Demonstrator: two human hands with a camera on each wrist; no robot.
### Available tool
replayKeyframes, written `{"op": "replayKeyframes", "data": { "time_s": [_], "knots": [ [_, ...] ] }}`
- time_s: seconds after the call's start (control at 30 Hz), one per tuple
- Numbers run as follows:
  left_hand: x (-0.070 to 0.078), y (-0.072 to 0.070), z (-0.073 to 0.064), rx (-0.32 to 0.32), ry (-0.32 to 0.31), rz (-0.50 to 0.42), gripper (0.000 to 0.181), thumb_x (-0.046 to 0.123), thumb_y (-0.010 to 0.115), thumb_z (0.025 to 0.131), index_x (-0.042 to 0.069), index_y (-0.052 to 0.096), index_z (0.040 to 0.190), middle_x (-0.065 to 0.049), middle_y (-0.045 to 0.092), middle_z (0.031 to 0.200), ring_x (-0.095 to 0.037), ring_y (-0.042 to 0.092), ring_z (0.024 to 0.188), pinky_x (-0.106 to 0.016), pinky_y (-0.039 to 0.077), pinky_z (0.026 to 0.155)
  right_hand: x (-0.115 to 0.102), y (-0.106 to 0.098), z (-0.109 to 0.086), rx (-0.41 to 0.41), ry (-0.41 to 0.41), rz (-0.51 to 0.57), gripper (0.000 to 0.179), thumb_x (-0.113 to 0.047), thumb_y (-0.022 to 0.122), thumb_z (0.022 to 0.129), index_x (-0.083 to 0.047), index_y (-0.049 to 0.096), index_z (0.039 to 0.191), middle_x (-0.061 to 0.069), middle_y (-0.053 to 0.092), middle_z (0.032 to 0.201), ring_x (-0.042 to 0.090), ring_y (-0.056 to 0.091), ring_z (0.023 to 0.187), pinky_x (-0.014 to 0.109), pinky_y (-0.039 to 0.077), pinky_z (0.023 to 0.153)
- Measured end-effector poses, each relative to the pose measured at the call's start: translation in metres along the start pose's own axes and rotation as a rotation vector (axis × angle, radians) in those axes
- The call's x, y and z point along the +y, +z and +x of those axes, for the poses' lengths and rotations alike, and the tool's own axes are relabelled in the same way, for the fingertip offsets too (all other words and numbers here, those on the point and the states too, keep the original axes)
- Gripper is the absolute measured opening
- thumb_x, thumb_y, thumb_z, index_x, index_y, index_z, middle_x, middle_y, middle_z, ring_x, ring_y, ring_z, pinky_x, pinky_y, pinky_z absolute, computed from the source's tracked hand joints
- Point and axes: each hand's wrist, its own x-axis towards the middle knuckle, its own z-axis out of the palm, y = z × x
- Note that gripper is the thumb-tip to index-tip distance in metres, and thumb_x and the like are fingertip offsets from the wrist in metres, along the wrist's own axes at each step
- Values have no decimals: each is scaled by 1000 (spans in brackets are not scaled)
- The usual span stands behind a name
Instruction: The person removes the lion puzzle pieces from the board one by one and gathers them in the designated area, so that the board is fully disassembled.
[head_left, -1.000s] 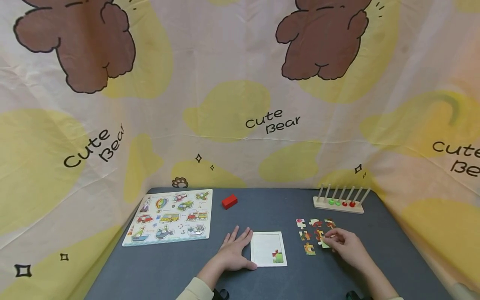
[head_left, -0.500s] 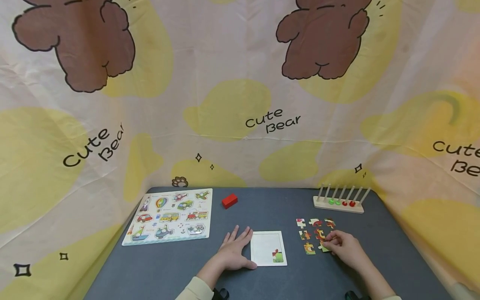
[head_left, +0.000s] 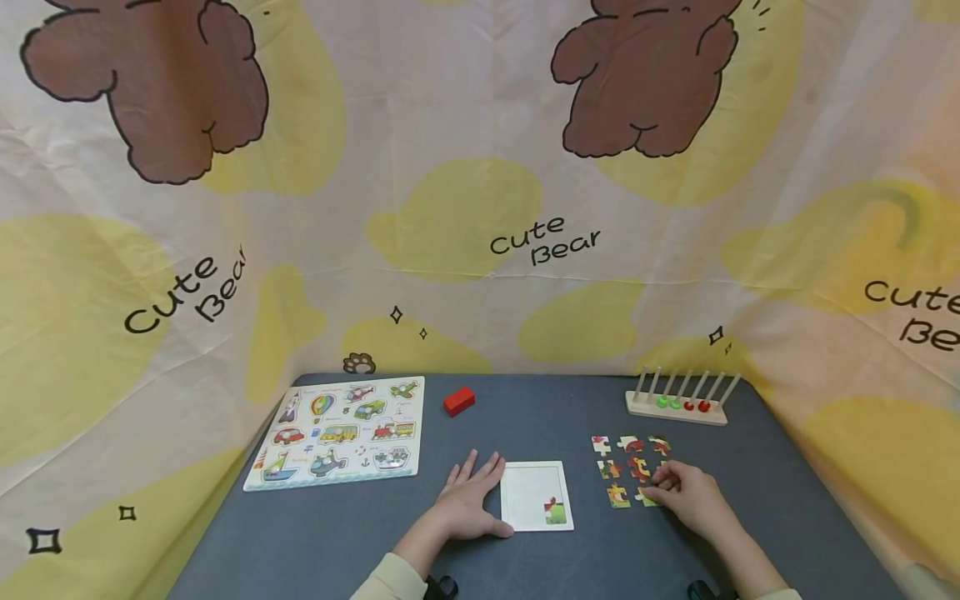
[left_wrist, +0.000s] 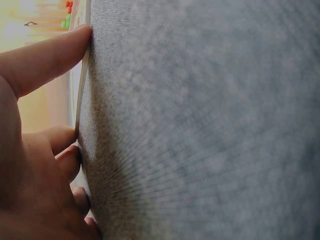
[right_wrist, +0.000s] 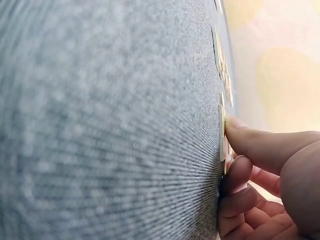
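Note:
In the head view my left hand (head_left: 467, 508) lies with fingers spread at the left side of a white puzzle tray (head_left: 525, 492). The left wrist view shows its thumb and fingertips touching the tray's edge (left_wrist: 81, 85). One green and red jigsaw piece (head_left: 555, 512) sits in the tray's lower right corner. To the right, my right hand (head_left: 690, 496) pinches a green and yellow jigsaw piece (head_left: 647, 498) low at the table, partly covered by the fingers. In the right wrist view its thumb rests on that piece (right_wrist: 222, 135), with curled fingers alongside.
Several loose jigsaw pieces (head_left: 630, 445) lie in rough rows left of and beyond my right hand. A peg counting stand (head_left: 675, 408) with green and red beads stands behind them. A red block (head_left: 459, 402) and a vehicle picture board (head_left: 337, 433) are at the back left.
My right hand has shifted slightly toward me, and the green and yellow piece under its fingers has moved the same way, apart from the piece behind it. My left hand stays in place.

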Motion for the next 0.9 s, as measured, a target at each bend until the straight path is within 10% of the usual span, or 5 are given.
{"op": "replayKeyframes", "data": {
  "time_s": [0.9],
  "knots": [
    [1,-1,-1,9,11,1,104,48,85,73,20,33,159,4,27,167,-31,4,158,-59,4,125,-28,-11,-1,30,-73,71,23,-28,75,92,-8,68,100,1,67,78,11,57,67,25,45,55]
  ]
}}
